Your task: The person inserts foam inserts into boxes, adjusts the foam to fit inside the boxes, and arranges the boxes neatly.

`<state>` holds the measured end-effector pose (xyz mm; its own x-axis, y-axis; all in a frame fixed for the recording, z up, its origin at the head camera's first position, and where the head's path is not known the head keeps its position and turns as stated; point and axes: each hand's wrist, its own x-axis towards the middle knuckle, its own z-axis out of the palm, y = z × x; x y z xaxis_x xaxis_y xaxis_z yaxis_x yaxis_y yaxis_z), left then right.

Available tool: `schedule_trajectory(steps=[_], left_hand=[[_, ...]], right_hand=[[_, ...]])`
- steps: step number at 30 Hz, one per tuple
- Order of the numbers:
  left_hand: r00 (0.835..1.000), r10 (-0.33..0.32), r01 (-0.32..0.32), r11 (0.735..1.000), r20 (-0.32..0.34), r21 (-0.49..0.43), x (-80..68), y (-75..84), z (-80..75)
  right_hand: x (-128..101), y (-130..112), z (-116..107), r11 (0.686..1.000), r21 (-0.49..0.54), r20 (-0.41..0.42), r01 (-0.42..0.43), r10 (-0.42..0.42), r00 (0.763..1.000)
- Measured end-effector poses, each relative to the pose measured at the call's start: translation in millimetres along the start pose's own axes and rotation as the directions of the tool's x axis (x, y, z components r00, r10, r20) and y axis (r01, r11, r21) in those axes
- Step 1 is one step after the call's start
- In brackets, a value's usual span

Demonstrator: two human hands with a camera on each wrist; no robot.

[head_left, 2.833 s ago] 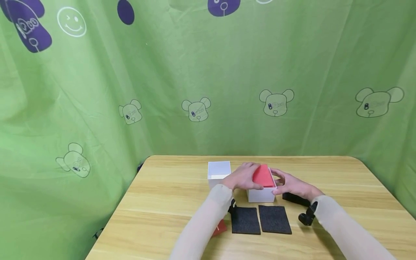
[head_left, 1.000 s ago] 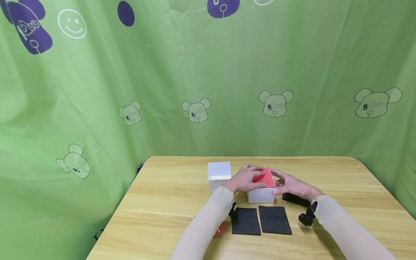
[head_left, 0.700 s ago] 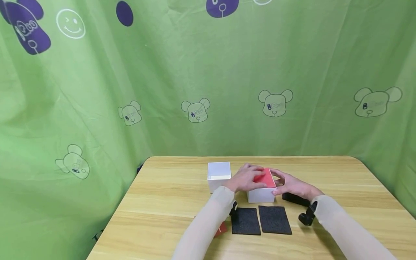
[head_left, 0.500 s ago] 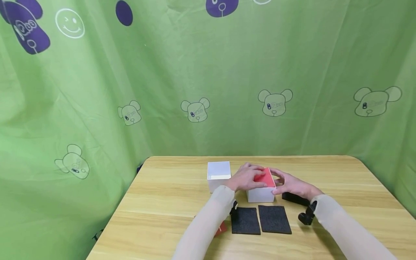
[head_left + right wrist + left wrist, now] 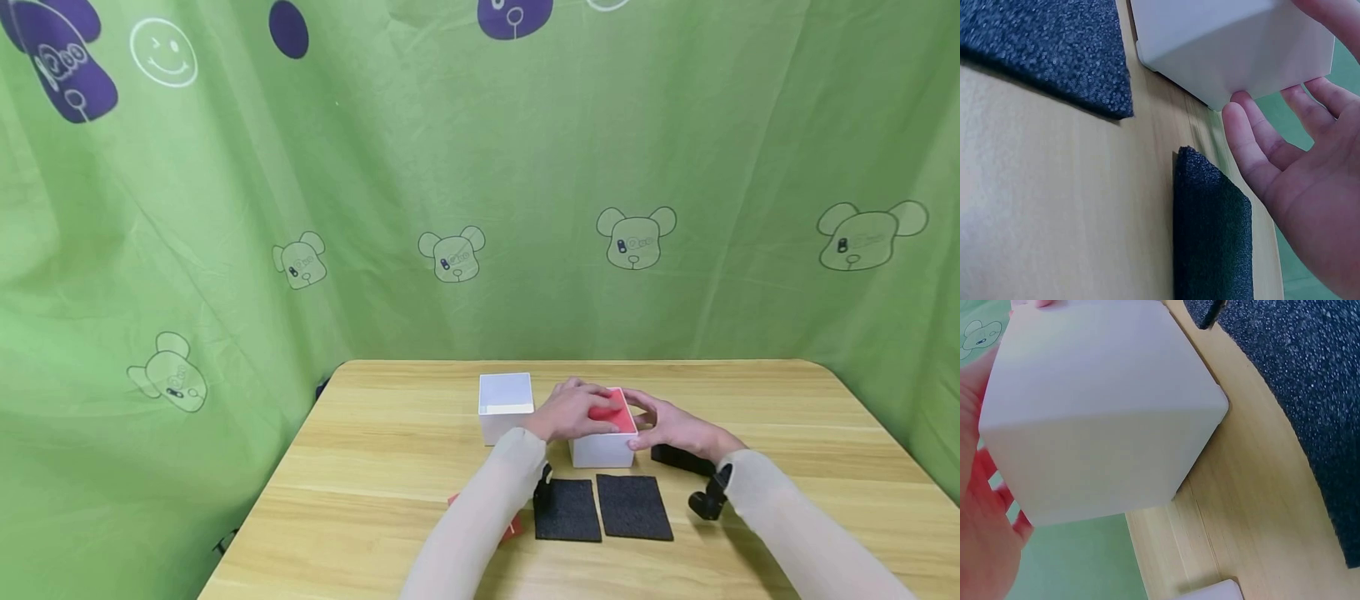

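A: White square cardboard box (image 5: 604,448) sits mid-worktop (image 5: 375,467), just right of a second open white box (image 5: 505,402). Red foam sheet (image 5: 613,413) lies in its mouth, seated nearly flat. Sheet's long axis runs front to back, away from the person, matching the box opening.

B: Hands?

A: Left hand (image 5: 567,410) lies across the left part of the red sheet, fingers straight, pressing down. Right hand (image 5: 670,427) braces the box's right wall; fingers (image 5: 1254,140) relaxed and spread, tips touching the wall, not curled round it.

B: How to do it well?

A: My read: press evenly and straight down so the sheet stays square to the walls, and keep the right hand bracing so the box doesn't slide. A tilted edge could jam against a wall.

B: Other bits?

A: Two dark grey foam rectangles (image 5: 634,507) lie side by side in front of the box, a third dark foam piece (image 5: 678,457) under the right wrist, and a red scrap (image 5: 510,527) by the left sleeve.
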<state>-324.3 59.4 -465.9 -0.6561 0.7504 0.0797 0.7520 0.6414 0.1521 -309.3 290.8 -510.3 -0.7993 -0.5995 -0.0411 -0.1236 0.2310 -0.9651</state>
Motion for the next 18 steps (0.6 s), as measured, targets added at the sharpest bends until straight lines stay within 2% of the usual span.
schedule_trajectory(steps=[8, 18], left_hand=[[1.0, -0.011, 0.009, 0.999, 0.027, 0.052, 0.6, 2.1, -1.0], [0.998, 0.015, -0.022, 0.992, 0.056, 0.121, 3.5, 2.3, -1.4]], right_hand=[[-0.2, 1.0, 0.2, 1.0, 0.024, 0.005, 0.014, -0.014, 1.0], [1.5, 1.8, -0.8, 1.0, -0.018, -0.008, 0.004, -0.005, 1.0]])
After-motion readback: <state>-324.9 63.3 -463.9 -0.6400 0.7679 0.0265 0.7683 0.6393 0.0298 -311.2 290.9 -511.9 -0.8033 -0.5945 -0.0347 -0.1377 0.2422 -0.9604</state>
